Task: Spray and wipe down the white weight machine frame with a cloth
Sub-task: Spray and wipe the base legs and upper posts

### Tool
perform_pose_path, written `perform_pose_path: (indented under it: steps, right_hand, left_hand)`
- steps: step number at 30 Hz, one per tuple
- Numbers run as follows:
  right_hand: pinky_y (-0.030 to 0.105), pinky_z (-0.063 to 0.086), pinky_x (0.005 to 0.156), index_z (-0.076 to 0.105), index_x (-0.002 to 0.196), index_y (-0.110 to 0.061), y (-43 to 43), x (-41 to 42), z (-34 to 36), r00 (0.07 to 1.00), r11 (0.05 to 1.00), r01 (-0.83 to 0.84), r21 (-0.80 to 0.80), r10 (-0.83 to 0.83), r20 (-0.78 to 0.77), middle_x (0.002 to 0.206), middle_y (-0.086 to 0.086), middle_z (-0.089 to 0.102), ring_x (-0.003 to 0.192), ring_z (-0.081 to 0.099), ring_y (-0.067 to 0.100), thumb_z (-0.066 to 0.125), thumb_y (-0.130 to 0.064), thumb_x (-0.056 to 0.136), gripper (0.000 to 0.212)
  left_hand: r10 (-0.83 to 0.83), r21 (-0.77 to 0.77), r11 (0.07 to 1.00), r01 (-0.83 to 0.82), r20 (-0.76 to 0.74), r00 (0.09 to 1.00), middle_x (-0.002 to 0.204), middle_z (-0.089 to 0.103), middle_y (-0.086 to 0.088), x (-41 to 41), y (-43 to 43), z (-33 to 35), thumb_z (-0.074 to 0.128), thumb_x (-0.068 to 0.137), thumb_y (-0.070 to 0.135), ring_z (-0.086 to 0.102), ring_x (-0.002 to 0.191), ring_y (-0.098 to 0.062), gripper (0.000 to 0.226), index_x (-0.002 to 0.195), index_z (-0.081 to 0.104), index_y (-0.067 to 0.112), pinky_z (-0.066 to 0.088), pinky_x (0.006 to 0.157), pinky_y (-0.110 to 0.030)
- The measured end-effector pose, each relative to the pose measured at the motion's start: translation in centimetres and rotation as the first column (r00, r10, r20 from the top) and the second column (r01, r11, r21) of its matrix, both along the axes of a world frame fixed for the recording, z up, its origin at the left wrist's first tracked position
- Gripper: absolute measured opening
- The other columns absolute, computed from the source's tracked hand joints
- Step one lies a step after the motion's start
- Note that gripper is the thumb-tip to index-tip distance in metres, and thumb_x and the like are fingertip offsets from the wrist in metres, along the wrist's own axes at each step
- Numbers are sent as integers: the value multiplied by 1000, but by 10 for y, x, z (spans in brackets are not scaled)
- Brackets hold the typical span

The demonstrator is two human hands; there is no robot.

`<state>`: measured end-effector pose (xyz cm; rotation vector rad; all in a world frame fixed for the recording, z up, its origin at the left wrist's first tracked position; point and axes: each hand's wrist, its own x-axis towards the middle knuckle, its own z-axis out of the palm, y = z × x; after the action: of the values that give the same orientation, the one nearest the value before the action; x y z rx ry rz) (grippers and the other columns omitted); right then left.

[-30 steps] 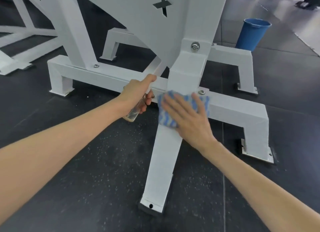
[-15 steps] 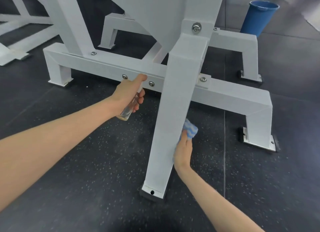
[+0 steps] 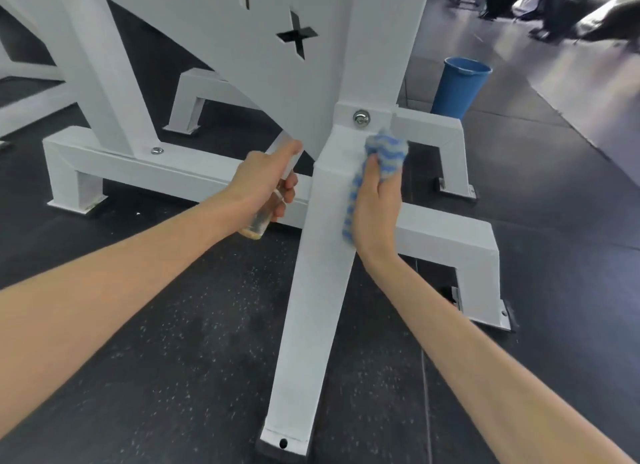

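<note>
One white metal frame leg (image 3: 311, 308) slants up and away. At its top the right hand (image 3: 377, 211), fingers curled, clutches one blue-striped cloth (image 3: 388, 152); just left of it the left hand (image 3: 263, 176), fingers wrapped, holds one clear spray bottle (image 3: 259, 221).

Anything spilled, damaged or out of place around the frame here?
Nothing stands out. The right hand holds the cloth against the frame, the left hand holds the bottle beside it, and the bucket stands upright behind. No spill shows on the floor.
</note>
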<state>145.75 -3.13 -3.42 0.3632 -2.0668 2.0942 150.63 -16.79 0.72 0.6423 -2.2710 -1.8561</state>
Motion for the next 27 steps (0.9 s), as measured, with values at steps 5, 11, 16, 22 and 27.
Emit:
perform_pose_path:
  steps: [5, 11, 16, 22, 27]
  right_hand:
    - [-3, 32, 76, 49, 122, -4, 13, -31, 21, 997, 970, 13, 244, 7, -81, 115, 2, 38, 87, 45, -11, 40, -19, 101, 27]
    - [23, 40, 91, 46, 108, -10, 24, -69, 33, 981, 978, 190, 90, -191, 12, 118, 12, 48, 97, 49, 14, 38, -23, 101, 16]
    - [17, 35, 87, 45, 119, 3, 46, -102, 10, 985, 905, 167, 392, -135, -107, 115, 15, 44, 104, 46, 22, 41, -20, 100, 30]
    - [35, 32, 96, 45, 122, 6, 111, -163, -17, 998, 616, -32, 787, -27, 62, 127, 25, 46, 117, 43, 36, 39, -25, 101, 39]
    - [45, 38, 92, 46, 122, -2, 142, -187, -41, 990, 365, -86, 927, 137, 38, 125, 17, 46, 115, 44, 35, 39, -29, 100, 36]
  left_hand:
    - [-72, 49, 996, 75, -61, 996, 49, 47, -5, -26, 3, 33, 48, 92, 47, 38, 40, -20, 50, 58, 44, 11, 34, 50, -27]
    - [-140, 55, 988, 145, -89, 986, 51, 51, -3, -42, 24, 57, 48, 92, 50, 41, 40, -20, 50, 58, 47, 13, 36, 51, -27]
    - [-100, 55, 993, 105, -78, 992, 51, 50, -3, -47, 61, 69, 47, 93, 49, 40, 39, -19, 50, 58, 46, 13, 36, 49, -25]
    - [-15, 56, 998, 18, -51, 999, 53, 54, -8, -61, 120, 52, 48, 92, 49, 43, 39, -22, 50, 63, 50, 8, 38, 48, -26]
    - [53, -105, 993, -52, 12, 999, 48, 60, -5, -79, 168, 17, 47, 91, 51, 46, 38, -18, 58, 53, 57, 9, 39, 50, -25]
